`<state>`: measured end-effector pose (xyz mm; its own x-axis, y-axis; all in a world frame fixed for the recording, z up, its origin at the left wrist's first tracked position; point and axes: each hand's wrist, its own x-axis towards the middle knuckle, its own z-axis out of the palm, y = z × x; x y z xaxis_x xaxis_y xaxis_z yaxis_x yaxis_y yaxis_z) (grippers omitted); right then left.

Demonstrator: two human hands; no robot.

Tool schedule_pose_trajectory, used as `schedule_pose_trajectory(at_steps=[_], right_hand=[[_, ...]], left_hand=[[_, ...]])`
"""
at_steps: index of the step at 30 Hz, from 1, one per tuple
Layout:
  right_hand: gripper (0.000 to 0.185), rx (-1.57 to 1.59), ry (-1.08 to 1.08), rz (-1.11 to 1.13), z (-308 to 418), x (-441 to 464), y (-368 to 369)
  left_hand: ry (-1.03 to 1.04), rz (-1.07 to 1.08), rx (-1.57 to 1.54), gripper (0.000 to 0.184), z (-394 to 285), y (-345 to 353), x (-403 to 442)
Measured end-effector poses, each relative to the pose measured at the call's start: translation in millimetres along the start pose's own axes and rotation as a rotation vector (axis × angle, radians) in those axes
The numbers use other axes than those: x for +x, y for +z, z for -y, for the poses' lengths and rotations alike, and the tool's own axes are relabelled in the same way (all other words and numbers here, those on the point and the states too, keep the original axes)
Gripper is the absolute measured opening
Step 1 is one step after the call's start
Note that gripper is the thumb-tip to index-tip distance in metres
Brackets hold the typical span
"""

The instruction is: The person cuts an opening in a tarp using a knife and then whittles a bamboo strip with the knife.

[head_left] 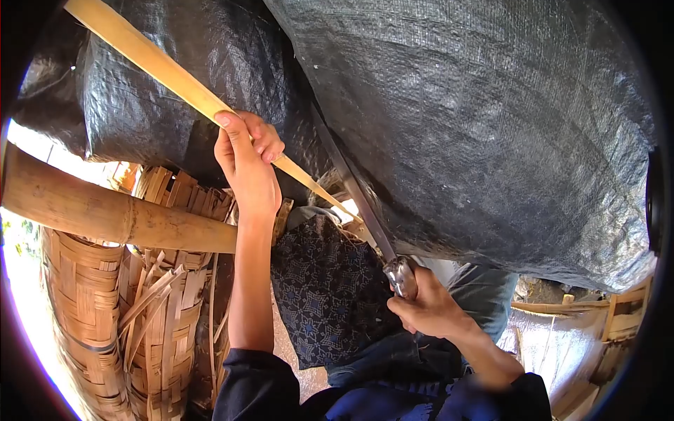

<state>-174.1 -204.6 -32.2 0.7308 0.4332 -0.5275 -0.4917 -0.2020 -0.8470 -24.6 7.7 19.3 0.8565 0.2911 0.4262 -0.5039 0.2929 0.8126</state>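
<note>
My left hand (247, 151) is closed around a long, pale bamboo strip (165, 70), thumb lying along it. The strip slants from the upper left down toward my lap, narrowing to a thin end near the blade. In my right hand (432, 305) is the handle of a long knife, its metal collar showing above my fist. The dark knife blade (354, 189) points up and away, close to the strip's lower end; I cannot tell whether they touch. A dark patterned cloth (330, 288) lies over my lap below both.
Large black tarp-covered bundles (477, 126) fill the space ahead and to the right. A thick bamboo pole (119, 217) runs in from the left. Woven bamboo baskets (84, 302) stand at the left, with loose split strips (158, 295) among them. Wooden pieces (625, 316) are at the right edge.
</note>
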Motion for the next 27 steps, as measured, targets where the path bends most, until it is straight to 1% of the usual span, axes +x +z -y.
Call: schedule_pose_trajectory(at_steps=[1, 2, 3, 5, 6, 8, 9, 10, 12, 13, 14, 16, 17, 18, 20, 21, 22, 24, 25, 26, 27], right_hand=[[0.035, -0.095, -0.022, -0.053, -8.3, 3.4, 0.6], [0.038, -0.189, -0.045, -0.107, -15.2, 6.4, 0.6], [0.038, -0.187, -0.046, -0.112, -19.6, 8.6, -0.4], [0.043, -0.336, -0.253, -0.189, -25.5, 11.3, -1.2], [0.043, -0.335, -0.254, -0.188, -24.4, 12.4, -0.7], [0.048, -0.212, -0.112, -0.099, -17.7, 16.1, 3.2], [0.053, 0.071, 0.049, 0.031, -13.2, 16.2, 8.0], [0.053, 0.07, 0.047, 0.027, -14.8, 19.2, 12.5], [0.048, 0.041, 0.14, 0.041, -35.4, 33.4, 20.9], [0.033, 0.102, 0.149, -0.013, -41.5, 40.7, 24.3], [0.033, 0.104, 0.144, -0.016, -46.2, 40.9, 17.7], [0.021, -0.006, 0.084, -0.025, -40.7, 31.0, 4.2], [0.016, 0.018, 0.051, -0.03, -29.0, 24.1, 2.2], [0.016, 0.02, 0.054, -0.032, -19.2, 19.5, 0.5], [0.013, 0.184, -0.071, 0.025, -7.9, 12.3, 0.4], [0.012, 0.257, -0.045, 0.057, -6.8, 13.0, 3.1], [0.012, 0.263, -0.044, 0.055, -12.6, 18.4, 8.0], [0.015, 0.304, 0.099, 0.068, -43.0, 37.9, 17.9], [0.014, 0.291, 0.139, -0.006, -52.5, 44.7, 19.4], [0.014, 0.295, 0.134, -0.01, -59.2, 46.6, 13.2], [0.013, 0.363, 0.186, 0.007, -64.0, 45.7, 6.7]], left_hand=[[-0.001, 0.062, -0.059, 0.044, 1.6, -1.7, 0.5], [-0.001, 0.065, -0.061, 0.044, 2.5, -2.9, 0.5], [-0.002, 0.09, -0.093, 0.044, 3.0, -4.2, 0.5], [-0.006, 0.117, -0.122, 0.044, 2.4, -5.2, -1.1], [-0.013, 0.118, -0.107, 0.045, 1.5, -5.8, -2.1], [-0.017, 0.119, -0.089, 0.046, -0.4, -6.7, -4.1], [-0.017, 0.111, -0.09, 0.045, -0.1, -5.6, -5.2], [-0.016, 0.102, -0.094, 0.045, 0.0, -4.3, -6.1], [-0.014, 0.104, -0.088, 0.044, 0.0, -2.5, -6.6], [-0.012, 0.106, -0.072, 0.044, 0.1, -1.9, -4.0], [-0.009, 0.112, -0.073, 0.044, 0.5, -0.8, -1.7], [-0.008, 0.118, -0.137, 0.044, 1.5, 0.4, -3.8], [-0.021, 0.13, -0.127, 0.044, 0.1, 2.2, -4.3], [-0.025, 0.132, -0.128, 0.044, 1.3, 3.0, -2.1], [-0.045, 0.159, -0.152, 0.045, 3.7, 3.1, -0.1], [-0.042, 0.175, -0.146, 0.045, 5.2, 2.4, 0.5], [-0.047, 0.178, -0.144, 0.045, 4.3, 2.4, -0.1], [-0.088, 0.217, -0.096, 0.045, 1.9, 3.3, -3.1], [-0.068, 0.221, -0.097, 0.045, 2.2, -0.2, -1.6], [-0.047, 0.227, -0.095, 0.045, 2.1, -4.8, 1.1], [-0.119, 0.239, -0.154, 0.045, -0.5, -8.9, -0.3]])
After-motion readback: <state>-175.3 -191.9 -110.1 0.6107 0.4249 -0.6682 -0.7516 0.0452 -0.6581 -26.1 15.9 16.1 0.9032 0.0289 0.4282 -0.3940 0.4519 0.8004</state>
